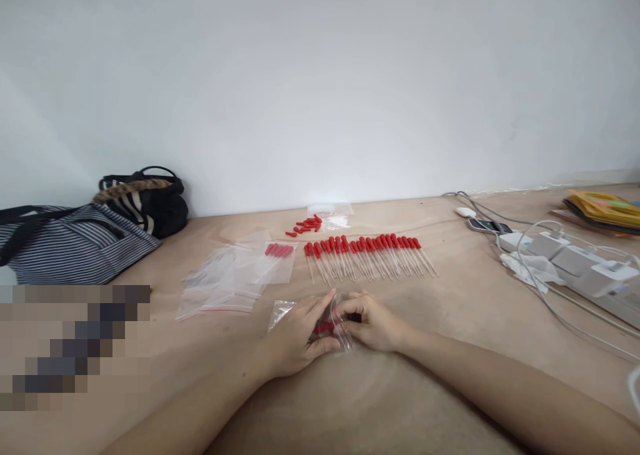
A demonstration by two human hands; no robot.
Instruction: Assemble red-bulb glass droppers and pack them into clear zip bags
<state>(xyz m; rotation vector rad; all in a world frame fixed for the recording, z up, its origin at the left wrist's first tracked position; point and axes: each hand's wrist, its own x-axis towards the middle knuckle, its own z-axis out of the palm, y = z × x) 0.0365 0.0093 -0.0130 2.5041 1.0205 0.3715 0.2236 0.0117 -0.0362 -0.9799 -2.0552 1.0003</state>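
Observation:
Both my hands are on a small clear zip bag [344,335] with red rubber bulbs showing inside it. My left hand [303,335] lies over the bag's body, thumb and fingers closed around it. At the bag's zip edge, my right hand [373,322] pinches the plastic between thumb and fingertips. Just beyond my hands, a row of glass droppers [367,258] with red rubber bulbs lies side by side. To their left rests a filled zip bag [280,268] with several red bulbs in it, beside a spread of flat clear zip bags [220,282].
Loose red bulbs [307,225] lie near a clear bag of thin tubes [336,220] by the wall. Striped and black bags [90,242] stand at left. Chargers on a power strip [575,252], trailing cables, a phone-like device [489,226] and yellow folders [605,208] occupy the right.

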